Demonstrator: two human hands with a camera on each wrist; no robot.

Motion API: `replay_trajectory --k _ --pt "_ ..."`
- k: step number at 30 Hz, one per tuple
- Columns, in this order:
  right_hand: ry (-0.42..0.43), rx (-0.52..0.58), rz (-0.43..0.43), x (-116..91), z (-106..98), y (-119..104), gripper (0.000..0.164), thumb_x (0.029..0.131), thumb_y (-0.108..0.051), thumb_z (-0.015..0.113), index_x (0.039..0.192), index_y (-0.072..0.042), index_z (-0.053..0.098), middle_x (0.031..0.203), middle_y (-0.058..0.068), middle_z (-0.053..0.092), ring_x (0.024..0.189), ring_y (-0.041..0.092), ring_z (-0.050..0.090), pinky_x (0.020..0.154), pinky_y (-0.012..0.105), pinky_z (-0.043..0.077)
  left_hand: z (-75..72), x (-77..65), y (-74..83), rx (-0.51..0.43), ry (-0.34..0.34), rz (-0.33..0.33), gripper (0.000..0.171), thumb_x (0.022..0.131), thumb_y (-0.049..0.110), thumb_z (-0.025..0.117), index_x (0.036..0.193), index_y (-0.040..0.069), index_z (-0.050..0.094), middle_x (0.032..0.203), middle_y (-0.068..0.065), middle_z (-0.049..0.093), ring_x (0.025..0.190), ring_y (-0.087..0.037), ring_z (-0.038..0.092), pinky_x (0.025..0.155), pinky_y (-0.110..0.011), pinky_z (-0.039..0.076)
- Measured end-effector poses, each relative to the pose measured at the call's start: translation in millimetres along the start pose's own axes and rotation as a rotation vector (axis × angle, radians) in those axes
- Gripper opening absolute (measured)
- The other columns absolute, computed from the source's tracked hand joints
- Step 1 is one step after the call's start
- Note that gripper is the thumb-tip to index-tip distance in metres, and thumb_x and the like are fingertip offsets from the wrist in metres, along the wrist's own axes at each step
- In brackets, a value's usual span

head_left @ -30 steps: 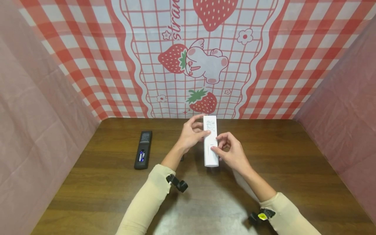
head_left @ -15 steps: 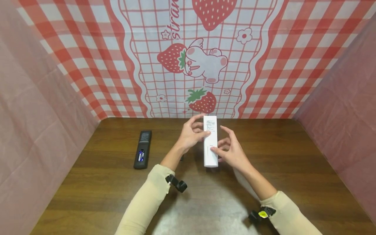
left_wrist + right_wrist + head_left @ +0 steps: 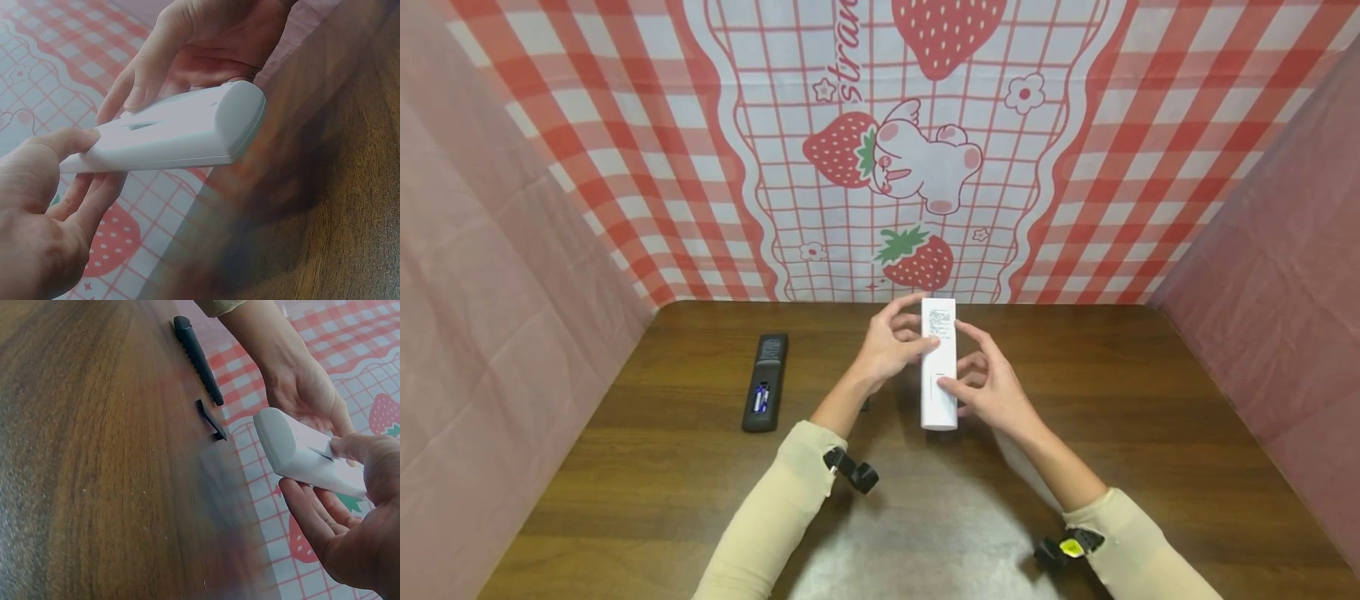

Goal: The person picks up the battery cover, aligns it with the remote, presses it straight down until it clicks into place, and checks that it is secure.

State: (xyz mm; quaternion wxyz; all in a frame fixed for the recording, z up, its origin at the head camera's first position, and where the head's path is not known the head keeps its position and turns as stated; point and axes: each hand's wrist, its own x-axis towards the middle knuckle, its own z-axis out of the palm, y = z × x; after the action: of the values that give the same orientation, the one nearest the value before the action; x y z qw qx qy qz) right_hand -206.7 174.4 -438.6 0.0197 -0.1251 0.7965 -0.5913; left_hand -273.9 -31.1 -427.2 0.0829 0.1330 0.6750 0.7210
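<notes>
A white remote control (image 3: pixel 939 362) is held above the table between both hands, its back with printed text facing up. My left hand (image 3: pixel 883 346) grips its far part, thumb on the back and fingers at the side and underneath. My right hand (image 3: pixel 996 392) holds the nearer part, fingers under and along the right side. Its thumb presses the battery cover (image 3: pixel 128 119), where a narrow dark gap shows in the left wrist view. The inside of the battery compartment is hidden.
A black remote control (image 3: pixel 765 383) lies back up at the left of the wooden table (image 3: pixel 662 500), with blue-and-silver batteries (image 3: pixel 762 398) in its uncovered compartment. A small black battery cover (image 3: pixel 211 420) lies nearby, mostly hidden behind the left arm in the head view. A strawberry-print cloth (image 3: pixel 917 167) hangs behind.
The white remote has shifted slightly toward me. My right index finger has straightened forward along the remote's side, while the thumb stays on the battery cover. The left hand keeps its hold.
</notes>
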Motion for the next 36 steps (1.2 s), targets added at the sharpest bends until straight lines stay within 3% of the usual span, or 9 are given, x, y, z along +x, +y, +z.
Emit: replay_trajectory --k 20,36 --pt "0.011 0.011 0.0 -1.4 -0.7 2.7 0.093 0.1 0.003 0.08 0.176 -0.017 0.03 0.112 0.021 0.067 0.082 0.013 0.075 0.062 0.047 0.073 3.0 -1.4 -0.6 0.027 0.0 0.04 0.082 0.093 -0.013 0.079 0.167 0.01 0.05 0.144 -0.033 0.07 0.084 -0.009 0.072 0.068 -0.023 0.066" --pt "0.013 0.0 -0.003 -1.5 -0.2 5.0 0.092 0.099 0.006 0.08 0.175 -0.015 0.031 0.11 0.02 0.065 0.08 0.012 0.074 0.061 0.05 0.072 3.6 -2.2 -2.3 0.035 -0.001 0.058 0.081 0.093 -0.013 0.08 0.165 0.007 0.05 0.141 -0.033 0.071 0.083 -0.009 0.072 0.071 -0.028 0.068"
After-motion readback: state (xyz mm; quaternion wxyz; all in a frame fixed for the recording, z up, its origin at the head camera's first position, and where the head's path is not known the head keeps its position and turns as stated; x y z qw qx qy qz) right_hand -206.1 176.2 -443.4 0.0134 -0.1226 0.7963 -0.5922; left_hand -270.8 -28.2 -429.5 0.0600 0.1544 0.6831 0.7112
